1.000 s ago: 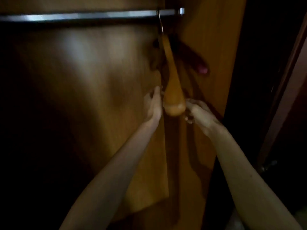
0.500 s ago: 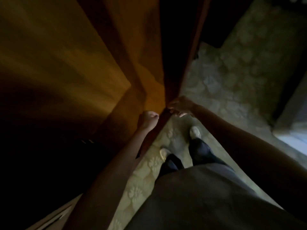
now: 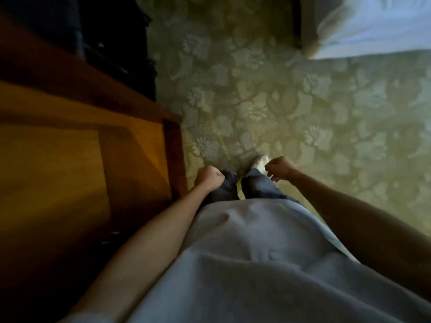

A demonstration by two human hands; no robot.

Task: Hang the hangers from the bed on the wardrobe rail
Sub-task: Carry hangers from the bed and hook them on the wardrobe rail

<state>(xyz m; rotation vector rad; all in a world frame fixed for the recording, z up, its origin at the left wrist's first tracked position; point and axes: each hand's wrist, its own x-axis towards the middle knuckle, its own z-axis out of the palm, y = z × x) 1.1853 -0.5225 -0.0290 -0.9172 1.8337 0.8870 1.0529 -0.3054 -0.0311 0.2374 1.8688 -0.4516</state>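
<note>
View straight down. At 9 o'clock, the wardrobe (image 3: pixel 70 148), its orange-brown panel edged by a darker frame. At centre, just right of that frame, the left hand (image 3: pixel 209 178) is curled into a fist, holding nothing, above the dark trousers (image 3: pixel 256 185). Toward 6 o'clock, a grey shirt (image 3: pixel 256 264). Just right of centre, the right hand (image 3: pixel 279 167) hangs with fingers loosely curled, empty, beside a pale shoe (image 3: pixel 261 162). The patterned carpet (image 3: pixel 303 113) fills 3 o'clock; a corner of the bed (image 3: pixel 373 26) lies at 1 o'clock. No hangers in view.
</note>
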